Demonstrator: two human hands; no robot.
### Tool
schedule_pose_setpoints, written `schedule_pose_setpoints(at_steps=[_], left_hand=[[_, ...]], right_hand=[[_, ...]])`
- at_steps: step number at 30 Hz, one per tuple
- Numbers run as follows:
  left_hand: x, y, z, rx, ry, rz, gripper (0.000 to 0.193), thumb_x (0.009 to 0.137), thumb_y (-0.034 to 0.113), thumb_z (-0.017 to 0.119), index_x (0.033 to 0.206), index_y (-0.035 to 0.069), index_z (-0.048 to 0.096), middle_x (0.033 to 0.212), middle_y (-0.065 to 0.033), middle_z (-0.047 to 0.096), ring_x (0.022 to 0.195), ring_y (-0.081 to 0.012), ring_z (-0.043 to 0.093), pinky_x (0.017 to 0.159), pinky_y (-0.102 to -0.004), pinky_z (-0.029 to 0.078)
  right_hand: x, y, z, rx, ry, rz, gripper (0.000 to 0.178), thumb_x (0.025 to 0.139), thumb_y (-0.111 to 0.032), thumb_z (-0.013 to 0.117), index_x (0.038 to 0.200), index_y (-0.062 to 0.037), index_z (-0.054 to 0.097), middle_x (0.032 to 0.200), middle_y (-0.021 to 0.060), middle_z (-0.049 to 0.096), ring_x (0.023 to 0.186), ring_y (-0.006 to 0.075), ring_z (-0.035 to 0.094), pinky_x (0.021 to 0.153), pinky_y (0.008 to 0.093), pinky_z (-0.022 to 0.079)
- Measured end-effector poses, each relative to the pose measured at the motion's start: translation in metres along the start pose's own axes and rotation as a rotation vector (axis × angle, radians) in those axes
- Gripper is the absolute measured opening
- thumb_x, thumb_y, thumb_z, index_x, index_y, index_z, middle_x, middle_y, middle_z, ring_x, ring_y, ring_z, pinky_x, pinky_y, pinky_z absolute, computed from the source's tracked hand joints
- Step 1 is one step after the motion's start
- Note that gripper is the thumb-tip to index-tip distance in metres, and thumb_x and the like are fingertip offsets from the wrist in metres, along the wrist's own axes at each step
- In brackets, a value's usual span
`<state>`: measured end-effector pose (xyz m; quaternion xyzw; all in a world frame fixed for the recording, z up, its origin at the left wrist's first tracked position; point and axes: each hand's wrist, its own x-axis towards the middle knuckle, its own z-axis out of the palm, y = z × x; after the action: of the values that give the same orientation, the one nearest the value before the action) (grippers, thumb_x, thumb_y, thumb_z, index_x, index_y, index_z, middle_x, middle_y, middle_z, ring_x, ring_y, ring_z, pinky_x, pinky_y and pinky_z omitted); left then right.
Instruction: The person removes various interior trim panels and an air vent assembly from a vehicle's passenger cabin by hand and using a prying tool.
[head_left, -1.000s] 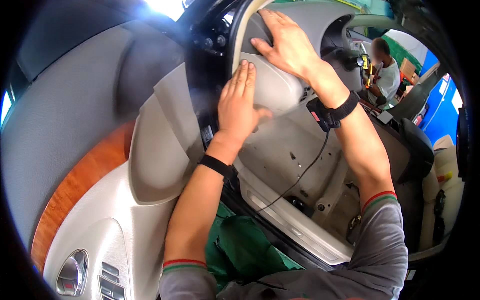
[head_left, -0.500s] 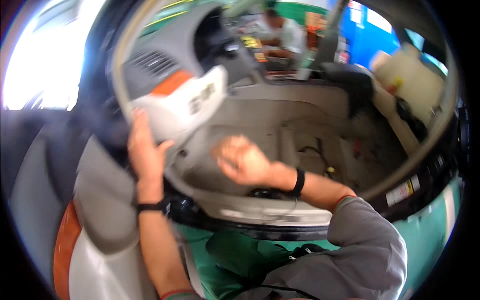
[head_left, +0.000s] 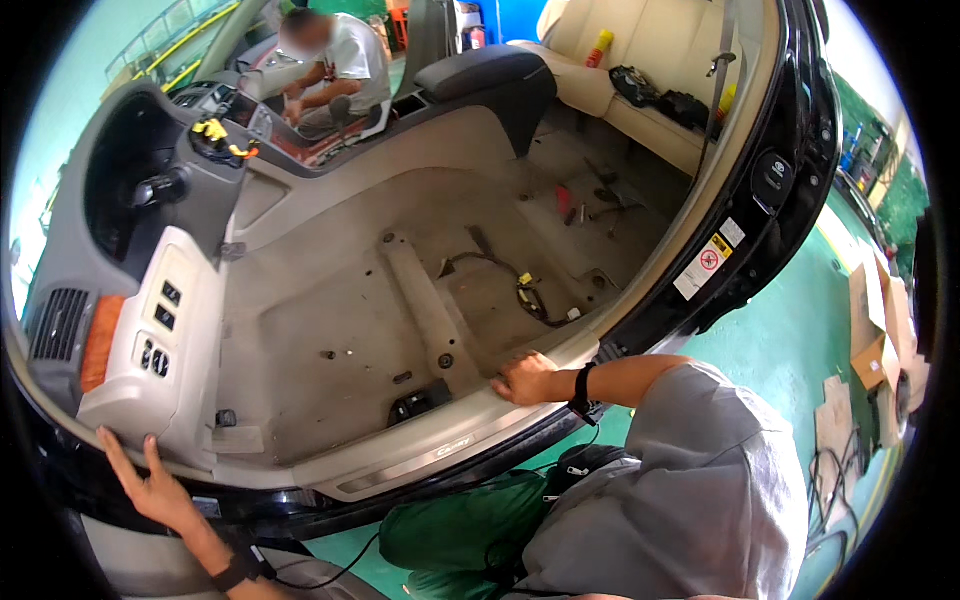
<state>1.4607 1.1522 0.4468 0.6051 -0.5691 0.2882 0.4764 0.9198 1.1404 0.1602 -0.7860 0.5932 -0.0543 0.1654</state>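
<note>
My left hand (head_left: 152, 490) has its fingers stretched out. Its fingertips lie at the lower corner of the beige lower dash panel (head_left: 150, 395), which carries black switches and sits beside a wood-look trim piece (head_left: 103, 343). My right hand (head_left: 527, 380) rests at the inner edge of the door sill trim (head_left: 410, 468). Its fingers are curled over that edge and partly hidden. A black box-shaped part (head_left: 420, 402) lies on the carpet (head_left: 300, 300) against the sill, left of my right hand.
A wiring harness (head_left: 525, 285) with a yellow connector lies on the carpet. Yellow connectors (head_left: 213, 130) hang at the steering column. Past the centre console (head_left: 480, 75) sits another person (head_left: 355, 65). The beige rear seat (head_left: 640, 85) holds several items. Cardboard boxes (head_left: 870, 320) stand outside at right.
My view has swung toward the right and back of the car. My right hand has come down from mid-air onto the sill. The left hand has slid lower along the dash panel.
</note>
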Motion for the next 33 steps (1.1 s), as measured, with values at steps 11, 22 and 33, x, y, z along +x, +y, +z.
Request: schedule_pose_setpoints(at_steps=[11, 22, 33], left_hand=[[-0.037, 0.012, 0.029, 0.059, 0.067, -0.112, 0.056, 0.093, 0.023, 0.071, 0.141, 0.001, 0.052, 0.139, -0.0189, 0.055, 0.123, -0.0265, 0.054, 0.103, -0.0379, 0.042], [-0.169, 0.137, 0.137, -0.261, -0.619, -0.349, 0.044, 0.099, 0.027, 0.061, 0.137, 0.003, 0.055, 0.135, -0.02, 0.057, 0.121, -0.0328, 0.057, 0.103, -0.0399, 0.044], [-0.113, 0.318, 0.094, -0.822, -1.167, -0.506, 0.021, 0.091, 0.005, 0.06, 0.109, -0.002, 0.056, 0.116, -0.0193, 0.061, 0.108, -0.0344, 0.058, 0.1, -0.042, 0.043]], right_hand=[[0.006, -0.002, -0.006, -0.044, -0.102, -0.037, 0.047, 0.096, -0.044, 0.049, 0.095, 0.0011, 0.064, 0.09, 0.0211, 0.067, 0.093, 0.0386, 0.065, 0.09, 0.0457, 0.048], [0.011, 0.007, -0.003, -0.006, -0.066, -0.056, 0.045, 0.091, -0.043, 0.056, 0.1, 0.0001, 0.064, 0.094, 0.0165, 0.066, 0.096, 0.0338, 0.064, 0.089, 0.0436, 0.049], [0.016, -0.011, -0.017, -0.02, -0.095, 0.108, 0.039, 0.086, -0.043, 0.056, 0.095, -0.0072, 0.066, 0.094, 0.0113, 0.066, 0.095, 0.0307, 0.062, 0.088, 0.0443, 0.045]])
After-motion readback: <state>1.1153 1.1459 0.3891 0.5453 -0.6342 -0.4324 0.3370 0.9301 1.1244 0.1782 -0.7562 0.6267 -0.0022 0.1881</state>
